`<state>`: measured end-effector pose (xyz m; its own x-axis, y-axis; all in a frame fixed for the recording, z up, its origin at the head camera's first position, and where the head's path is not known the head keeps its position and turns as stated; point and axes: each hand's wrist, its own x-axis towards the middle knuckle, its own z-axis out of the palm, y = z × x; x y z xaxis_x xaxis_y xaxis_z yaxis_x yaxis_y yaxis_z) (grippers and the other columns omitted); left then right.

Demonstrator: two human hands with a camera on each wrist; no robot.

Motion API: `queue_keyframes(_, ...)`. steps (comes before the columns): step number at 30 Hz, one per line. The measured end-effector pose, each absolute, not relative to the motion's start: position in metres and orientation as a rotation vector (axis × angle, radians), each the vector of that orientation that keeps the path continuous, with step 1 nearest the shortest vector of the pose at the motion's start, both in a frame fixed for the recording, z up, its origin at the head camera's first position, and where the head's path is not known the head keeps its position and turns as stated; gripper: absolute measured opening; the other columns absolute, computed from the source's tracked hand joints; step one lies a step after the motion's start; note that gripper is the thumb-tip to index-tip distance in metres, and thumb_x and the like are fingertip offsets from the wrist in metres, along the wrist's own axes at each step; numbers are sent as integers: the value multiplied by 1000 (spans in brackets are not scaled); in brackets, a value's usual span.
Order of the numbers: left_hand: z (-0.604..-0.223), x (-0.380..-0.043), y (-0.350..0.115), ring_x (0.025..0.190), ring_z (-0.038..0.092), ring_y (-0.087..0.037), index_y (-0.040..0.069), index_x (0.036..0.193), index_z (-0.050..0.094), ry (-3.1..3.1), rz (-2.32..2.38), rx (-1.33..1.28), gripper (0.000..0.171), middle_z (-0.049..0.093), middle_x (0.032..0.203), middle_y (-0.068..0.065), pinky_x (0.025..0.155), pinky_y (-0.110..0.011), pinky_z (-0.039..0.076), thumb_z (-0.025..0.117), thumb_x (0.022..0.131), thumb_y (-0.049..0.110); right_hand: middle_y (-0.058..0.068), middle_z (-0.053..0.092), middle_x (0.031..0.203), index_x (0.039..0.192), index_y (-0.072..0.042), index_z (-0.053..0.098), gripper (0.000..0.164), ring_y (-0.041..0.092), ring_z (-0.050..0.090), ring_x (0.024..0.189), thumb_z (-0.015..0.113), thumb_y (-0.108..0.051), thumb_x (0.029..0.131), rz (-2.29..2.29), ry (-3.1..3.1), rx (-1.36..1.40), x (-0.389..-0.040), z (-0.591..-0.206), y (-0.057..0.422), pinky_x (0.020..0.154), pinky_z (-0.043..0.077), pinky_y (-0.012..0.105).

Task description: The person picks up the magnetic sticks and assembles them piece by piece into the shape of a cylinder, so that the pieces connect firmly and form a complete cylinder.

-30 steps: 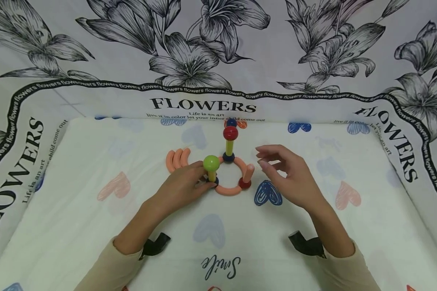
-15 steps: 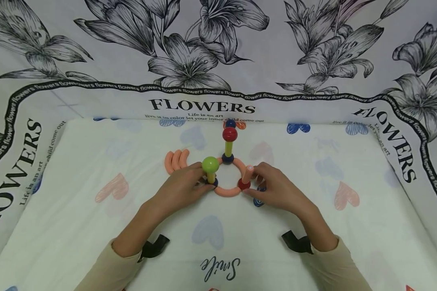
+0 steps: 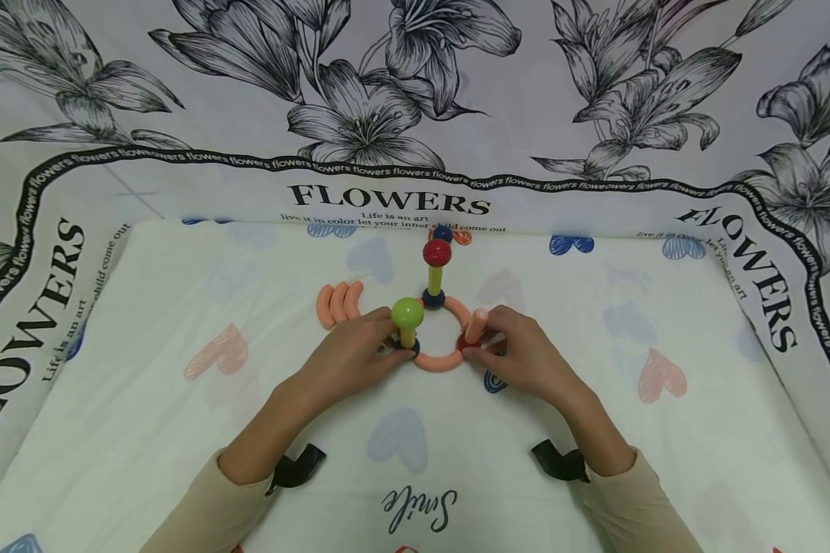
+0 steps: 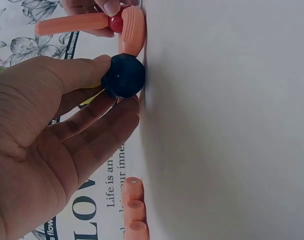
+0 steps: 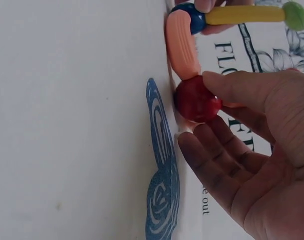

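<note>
A ring of curved orange rods (image 3: 438, 361) joined by balls lies on the cloth in the head view. My left hand (image 3: 353, 349) pinches the dark blue ball (image 4: 123, 76) at the ring's left, from which a yellow rod (image 5: 244, 15) rises to a green ball (image 3: 407, 313). At the right, thumb and fingers of my right hand (image 3: 526, 349) hold a red ball (image 5: 196, 99). An orange rod (image 3: 477, 326) stands up from that ball. At the back, another dark blue ball (image 3: 433, 298) carries a yellow-green rod (image 3: 435, 279) topped by a red ball (image 3: 437, 253).
Several loose curved orange rods (image 3: 340, 303) lie side by side, left of the ring. One more blue ball (image 3: 442, 233) shows just behind the tall red one. A white cloth (image 3: 304, 507) with printed hearts covers the surface, and flower-printed fabric (image 3: 249, 123) borders it.
My right hand has come left from beside the ring and taken hold of the red ball. The left hand keeps its grip on the blue ball, nearly still.
</note>
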<state>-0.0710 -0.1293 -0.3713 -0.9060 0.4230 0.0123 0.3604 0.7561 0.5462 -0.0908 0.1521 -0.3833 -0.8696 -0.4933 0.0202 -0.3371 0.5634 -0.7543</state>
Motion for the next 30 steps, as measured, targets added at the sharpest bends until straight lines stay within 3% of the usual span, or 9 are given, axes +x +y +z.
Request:
queue_keyframes(9, -370, -68, -126, 76, 64, -8, 12, 102, 76, 2863, 843, 641, 20, 69, 99, 3, 67, -24, 50, 83, 93, 29, 6, 71, 111, 104, -14, 70, 16, 21, 73, 103, 80, -7, 94, -1230, 2613, -672, -93, -382, 151, 88, 65, 35)
queue_keyframes(17, -370, -67, -122, 80, 61, -8, 12, 100, 71, 2873, 817, 657, 19, 69, 104, 2, 69, -24, 50, 81, 95, 27, 6, 72, 113, 104, -14, 70, 14, 21, 74, 105, 80, -10, 95, -1238, 2620, -652, -96, -383, 152, 88, 64, 35)
queue_keyframes(24, -372, -68, -123, 91, 73, -10, 15, 102, 72, 2825, 909, 639, 17, 72, 104, 3, 79, -29, 59, 83, 93, 25, 7, 71, 113, 106, -13, 70, 15, 22, 74, 106, 80, -9, 94, -1238, 2616, -651, -95, -386, 153, 89, 64, 36)
queue_keyframes(30, -374, -69, -125, 95, 76, -10, 15, 106, 73, 2778, 976, 620, 20, 74, 102, 3, 85, -32, 62, 84, 92, 23, 7, 71, 113, 107, -13, 70, 16, 23, 74, 107, 80, -9, 94, -1235, 2620, -655, -94, -387, 154, 90, 64, 37)
